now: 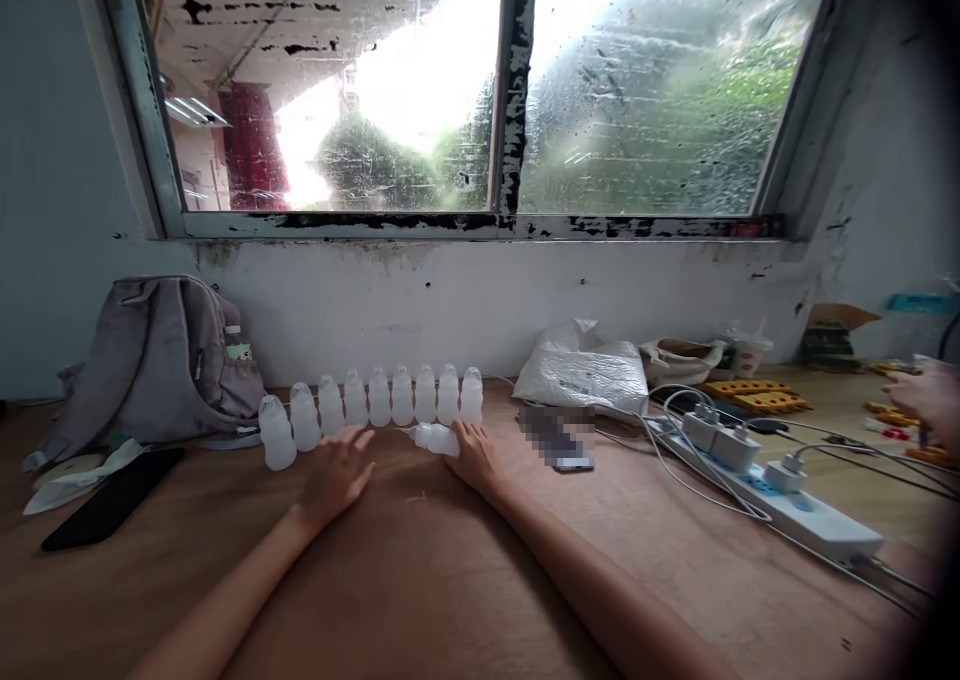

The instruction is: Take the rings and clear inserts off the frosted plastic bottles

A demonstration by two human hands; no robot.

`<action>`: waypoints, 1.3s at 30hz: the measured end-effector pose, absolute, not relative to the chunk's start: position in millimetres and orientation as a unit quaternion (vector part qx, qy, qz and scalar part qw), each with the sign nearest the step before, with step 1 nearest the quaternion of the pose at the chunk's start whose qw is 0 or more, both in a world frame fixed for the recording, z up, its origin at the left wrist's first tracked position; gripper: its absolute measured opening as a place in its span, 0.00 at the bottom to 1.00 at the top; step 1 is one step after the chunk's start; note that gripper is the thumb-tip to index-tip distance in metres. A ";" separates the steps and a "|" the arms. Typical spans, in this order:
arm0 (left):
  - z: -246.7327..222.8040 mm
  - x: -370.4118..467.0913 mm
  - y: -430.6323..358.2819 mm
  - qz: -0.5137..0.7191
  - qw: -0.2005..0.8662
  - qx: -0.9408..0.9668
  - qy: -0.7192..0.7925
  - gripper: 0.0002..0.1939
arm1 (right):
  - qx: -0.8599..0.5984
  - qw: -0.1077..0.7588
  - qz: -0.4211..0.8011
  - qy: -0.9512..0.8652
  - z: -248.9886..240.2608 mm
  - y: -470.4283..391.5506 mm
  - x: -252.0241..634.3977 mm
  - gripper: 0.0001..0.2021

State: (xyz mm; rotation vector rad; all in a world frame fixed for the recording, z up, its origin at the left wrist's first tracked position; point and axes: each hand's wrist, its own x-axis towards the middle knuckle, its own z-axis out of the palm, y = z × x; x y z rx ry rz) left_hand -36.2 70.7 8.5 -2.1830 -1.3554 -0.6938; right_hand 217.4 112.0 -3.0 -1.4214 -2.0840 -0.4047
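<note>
Several small frosted-white plastic bottles [403, 400] with clear caps stand upright in a row along the back of the table. Another bottle [435, 439], with a narrow tip pointing left, lies on its side in front of them. My right hand [476, 460] grips this one at its base end, the fingers partly hidden from me. My left hand [341, 468] rests on the tabletop just before the row's left half, fingers stretched out and nothing visible in them.
A grey backpack [165, 360] leans at the left, near a black flat object [112, 500]. To the right are a phone [574, 460], a silvery bag [581, 370] and a power strip [802, 515] with trailing cables. Another person's hand [926, 400] is at the far right.
</note>
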 end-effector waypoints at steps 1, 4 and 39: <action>11.7 -21.0 70.6 -0.243 0.235 -0.815 -0.470 0.22 | -0.525 0.286 -0.153 -0.787 -2.2 110.9 216.9 0.14; 19.5 26.3 81.2 -0.202 0.175 -0.832 -0.486 0.24 | -0.501 0.276 -0.158 -0.805 -0.6 108.9 216.9 0.14; 47.6 60.1 102.3 -0.138 -0.023 -0.798 -0.586 0.16 | -0.471 0.249 -0.218 -0.818 6.9 107.9 223.7 0.20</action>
